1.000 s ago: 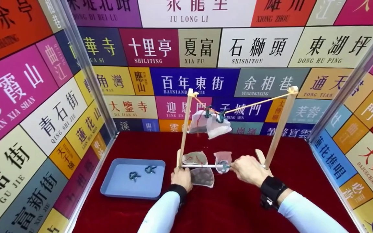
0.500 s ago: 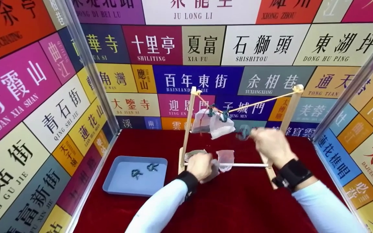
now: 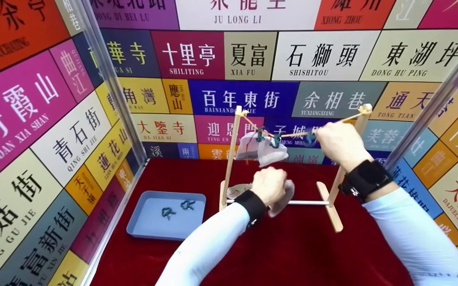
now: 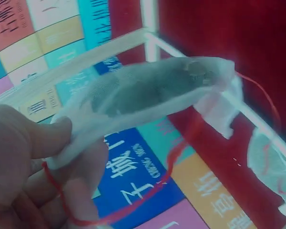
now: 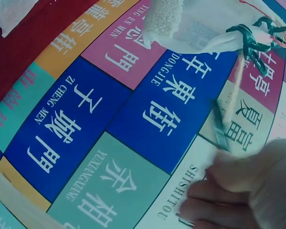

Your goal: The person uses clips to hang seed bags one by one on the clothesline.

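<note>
My left hand (image 3: 269, 184) pinches one end of a mesh pouch (image 4: 143, 90) between thumb and fingers. Dark contents show through its fabric, and a red drawstring (image 4: 169, 162) hangs in a loop. My right hand (image 3: 340, 143) pinches a dark green clip (image 5: 220, 126), blurred, right at the yellowish cord (image 3: 346, 119). Two more green clips, a left one (image 3: 260, 135) and a right one (image 3: 276, 141), hold pale mesh pouches (image 3: 272, 154) hanging from this cord. The cord sags between two wooden posts (image 3: 231, 159).
A white rod (image 3: 308, 203) joins the posts low down. Another pouch (image 4: 267, 157) and a small white one (image 4: 219, 117) lie by the rod. On the left, a blue tray (image 3: 145, 224) contains two green clips (image 3: 168, 213). Printed panels surround the red cloth (image 3: 308, 254).
The left hand has taken hold of the dark-filled pouch and moved right, raising it. The right hand has carried the green clip from beside the rod up to the cord.
</note>
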A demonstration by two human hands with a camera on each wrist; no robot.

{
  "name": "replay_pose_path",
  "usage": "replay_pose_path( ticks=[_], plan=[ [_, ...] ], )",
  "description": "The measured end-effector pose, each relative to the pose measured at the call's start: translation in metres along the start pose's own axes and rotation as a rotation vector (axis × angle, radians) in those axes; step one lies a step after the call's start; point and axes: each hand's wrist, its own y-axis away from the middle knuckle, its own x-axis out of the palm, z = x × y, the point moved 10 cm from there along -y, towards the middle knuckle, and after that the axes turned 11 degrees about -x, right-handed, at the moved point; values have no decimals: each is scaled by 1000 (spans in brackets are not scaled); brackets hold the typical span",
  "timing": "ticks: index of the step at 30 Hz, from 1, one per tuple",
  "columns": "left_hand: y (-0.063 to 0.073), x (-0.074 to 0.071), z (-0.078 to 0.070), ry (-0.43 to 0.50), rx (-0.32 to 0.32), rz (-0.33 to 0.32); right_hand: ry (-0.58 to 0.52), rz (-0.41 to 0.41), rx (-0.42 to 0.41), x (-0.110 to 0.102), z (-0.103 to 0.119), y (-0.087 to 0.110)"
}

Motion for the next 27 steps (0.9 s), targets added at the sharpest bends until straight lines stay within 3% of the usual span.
replay_pose_path(
  ticks=[4,13,21,27],
  plan=[
    [-10,-19,-7,104,-19,-28,-53,154,-37,11,3,-4],
    [-34,-49,7,357,-131,-96,-154,270,-82,11,8,-11],
    [-33,-63,13,499,-166,-200,-174,280,-106,13,15,-16],
    [-34,-63,14,495,-190,-214,-248,256,-161,14,18,-16]
  ],
)
